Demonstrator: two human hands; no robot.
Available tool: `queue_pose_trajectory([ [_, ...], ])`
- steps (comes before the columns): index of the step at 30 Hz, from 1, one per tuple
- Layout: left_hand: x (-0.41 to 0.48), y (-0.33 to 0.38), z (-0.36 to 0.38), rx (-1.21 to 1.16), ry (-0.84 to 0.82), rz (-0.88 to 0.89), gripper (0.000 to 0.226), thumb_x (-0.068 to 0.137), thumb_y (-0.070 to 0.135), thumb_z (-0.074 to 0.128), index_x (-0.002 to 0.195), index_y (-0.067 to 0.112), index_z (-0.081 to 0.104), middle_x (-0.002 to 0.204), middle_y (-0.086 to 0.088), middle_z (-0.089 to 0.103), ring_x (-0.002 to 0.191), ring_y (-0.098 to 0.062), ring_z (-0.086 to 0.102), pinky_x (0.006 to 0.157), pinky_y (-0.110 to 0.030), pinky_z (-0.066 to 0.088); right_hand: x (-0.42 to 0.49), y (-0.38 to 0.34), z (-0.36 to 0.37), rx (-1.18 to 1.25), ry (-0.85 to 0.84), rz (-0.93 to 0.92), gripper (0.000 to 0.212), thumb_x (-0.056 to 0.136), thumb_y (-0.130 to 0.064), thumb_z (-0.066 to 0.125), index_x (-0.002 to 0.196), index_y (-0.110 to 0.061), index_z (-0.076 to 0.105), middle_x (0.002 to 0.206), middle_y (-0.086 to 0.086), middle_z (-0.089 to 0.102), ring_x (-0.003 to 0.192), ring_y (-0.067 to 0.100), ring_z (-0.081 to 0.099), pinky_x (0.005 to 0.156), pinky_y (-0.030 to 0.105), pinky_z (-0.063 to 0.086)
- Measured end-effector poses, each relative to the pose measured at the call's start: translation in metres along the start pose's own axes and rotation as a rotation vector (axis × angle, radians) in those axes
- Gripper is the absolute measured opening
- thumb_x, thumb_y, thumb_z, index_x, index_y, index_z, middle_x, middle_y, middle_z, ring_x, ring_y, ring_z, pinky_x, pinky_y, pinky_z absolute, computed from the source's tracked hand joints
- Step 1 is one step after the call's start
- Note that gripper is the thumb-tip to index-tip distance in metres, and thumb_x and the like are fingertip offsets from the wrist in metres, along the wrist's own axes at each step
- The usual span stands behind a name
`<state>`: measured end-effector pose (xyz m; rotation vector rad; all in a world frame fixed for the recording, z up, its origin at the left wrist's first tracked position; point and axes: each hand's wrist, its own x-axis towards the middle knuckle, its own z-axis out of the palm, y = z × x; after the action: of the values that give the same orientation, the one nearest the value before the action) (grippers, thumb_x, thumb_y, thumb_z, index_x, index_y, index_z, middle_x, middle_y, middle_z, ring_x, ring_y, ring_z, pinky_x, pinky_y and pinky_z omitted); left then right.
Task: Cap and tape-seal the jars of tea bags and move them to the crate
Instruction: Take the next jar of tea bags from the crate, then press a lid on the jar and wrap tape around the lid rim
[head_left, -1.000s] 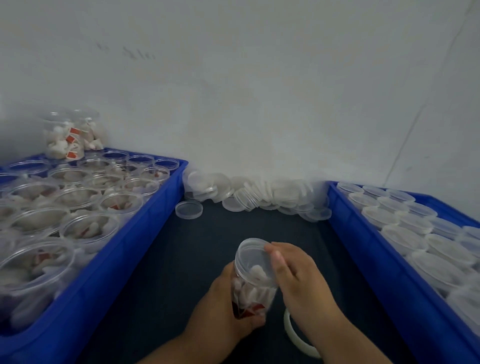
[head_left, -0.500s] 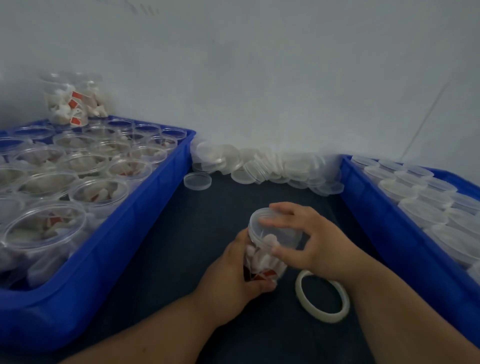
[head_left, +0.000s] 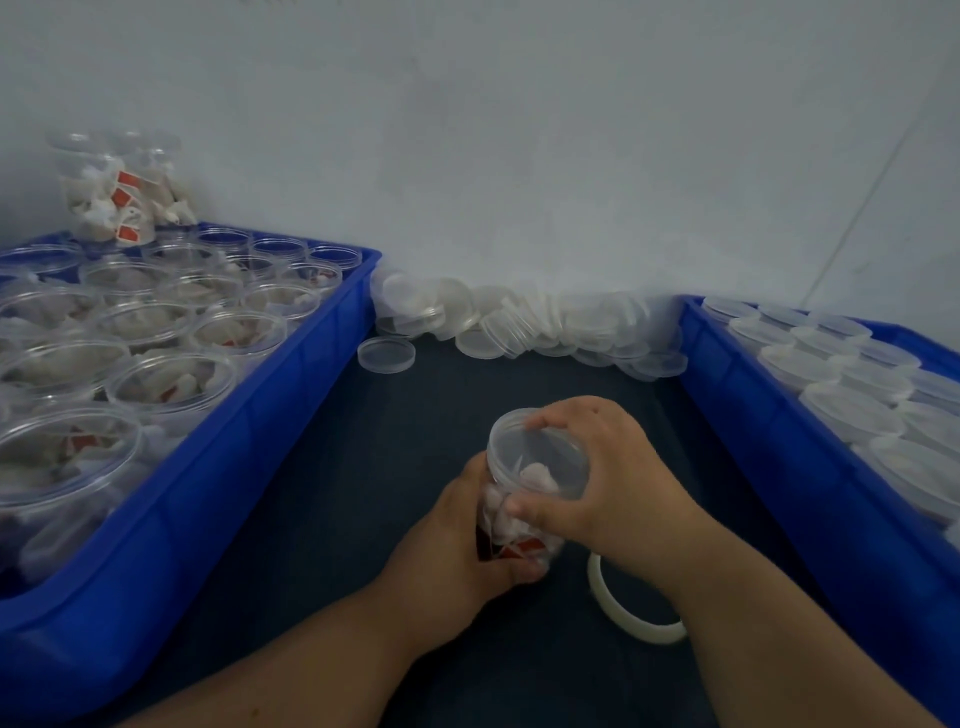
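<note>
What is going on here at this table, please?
A person is capping a jar of tea bags. The left hand grips its body, and the right hand curls around the lid on top. A tape roll lies flat on the table beside the right wrist, untouched. The left crate holds open jars of tea bags; the right crate holds capped ones. A pile of spare lids sits by the wall.

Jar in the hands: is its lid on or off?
On. The clear lid covers the jar, right hand fingers curled round its rim, left hand gripping the body. Whether tight: cannot tell.
</note>
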<state>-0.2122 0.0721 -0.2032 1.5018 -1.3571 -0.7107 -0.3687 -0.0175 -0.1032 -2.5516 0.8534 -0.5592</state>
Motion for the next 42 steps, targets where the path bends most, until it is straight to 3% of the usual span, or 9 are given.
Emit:
queue_pose_trajectory([
  [5,0.0,-0.002,-0.001,0.013,0.007,0.005,0.091,0.072,0.04,0.089,0.139,0.063,0.032,0.134,0.026,0.056,0.12,0.008,0.057,0.1,-0.025,0.048,-0.002,0.007,0.002,0.105,0.091,-0.085,0.057,0.059,-0.072,0.067,0.113,-0.054,0.058,0.128,-0.033,0.044,0.122,-0.014,0.04,0.093,0.009,0.034],
  [12,0.001,-0.002,-0.001,-0.006,0.002,-0.008,0.084,0.067,0.046,0.086,0.13,0.067,0.036,0.128,0.028,0.058,0.116,0.008,0.06,0.096,-0.023,0.048,0.008,0.021,-0.004,0.215,-0.096,-0.188,0.049,0.077,-0.034,0.079,0.123,-0.042,0.064,0.142,-0.021,0.044,0.133,-0.003,0.04,0.104,0.019,0.038],
  [16,0.001,-0.001,-0.001,-0.016,-0.007,0.009,0.088,0.072,0.035,0.089,0.139,0.058,0.037,0.133,0.023,0.059,0.121,0.002,0.06,0.101,-0.029,0.05,0.005,0.015,0.003,0.155,-0.009,-0.121,0.053,0.065,-0.056,0.075,0.116,-0.05,0.062,0.132,-0.03,0.04,0.125,-0.009,0.04,0.097,0.011,0.037],
  [20,0.001,-0.001,-0.001,-0.015,-0.007,0.02,0.089,0.073,0.03,0.089,0.142,0.052,0.038,0.135,0.018,0.059,0.123,-0.003,0.06,0.104,-0.036,0.05,-0.001,0.004,0.023,0.145,0.158,-0.009,0.057,0.062,-0.056,0.078,0.116,-0.044,0.062,0.124,-0.022,0.04,0.12,-0.002,0.04,0.093,0.011,0.037],
  [24,0.0,0.0,-0.001,0.0,-0.008,0.033,0.088,0.073,0.029,0.089,0.142,0.051,0.039,0.136,0.018,0.059,0.123,-0.002,0.059,0.103,-0.034,0.051,-0.004,-0.003,0.033,0.129,0.225,0.038,0.055,0.062,-0.062,0.073,0.112,-0.051,0.055,0.122,-0.022,0.036,0.12,0.0,0.038,0.086,0.008,0.033],
  [30,0.0,0.002,-0.002,0.009,-0.008,0.041,0.084,0.076,0.031,0.09,0.141,0.05,0.04,0.136,0.021,0.058,0.123,0.001,0.059,0.1,-0.029,0.051,-0.004,-0.015,0.047,0.243,0.334,0.158,0.059,0.052,-0.073,0.063,0.107,-0.057,0.049,0.116,-0.038,0.026,0.113,-0.002,0.042,0.075,0.008,0.038],
  [35,0.0,0.005,-0.002,-0.003,-0.01,0.054,0.083,0.077,0.027,0.089,0.142,0.046,0.041,0.134,0.018,0.06,0.123,-0.003,0.06,0.101,-0.03,0.052,-0.008,-0.013,0.04,0.212,0.239,0.124,0.056,0.062,-0.069,0.065,0.114,-0.056,0.048,0.125,-0.03,0.027,0.121,-0.005,0.036,0.079,0.007,0.037],
  [39,-0.001,0.003,-0.002,-0.005,-0.003,0.039,0.089,0.075,0.031,0.09,0.143,0.052,0.036,0.136,0.019,0.059,0.124,-0.002,0.059,0.104,-0.035,0.05,-0.013,-0.003,0.013,0.254,-0.05,0.057,0.056,0.074,-0.067,0.058,0.128,-0.059,0.046,0.152,-0.033,0.012,0.121,-0.034,0.012,0.085,-0.003,0.027],
  [42,-0.001,0.004,-0.002,0.012,-0.005,0.039,0.089,0.075,0.032,0.089,0.142,0.056,0.035,0.136,0.022,0.058,0.123,0.002,0.058,0.103,-0.031,0.05,-0.013,-0.003,0.005,0.179,0.038,0.071,0.06,0.069,-0.065,0.068,0.126,-0.051,0.055,0.141,-0.033,0.031,0.12,-0.028,0.025,0.082,-0.008,0.027],
])
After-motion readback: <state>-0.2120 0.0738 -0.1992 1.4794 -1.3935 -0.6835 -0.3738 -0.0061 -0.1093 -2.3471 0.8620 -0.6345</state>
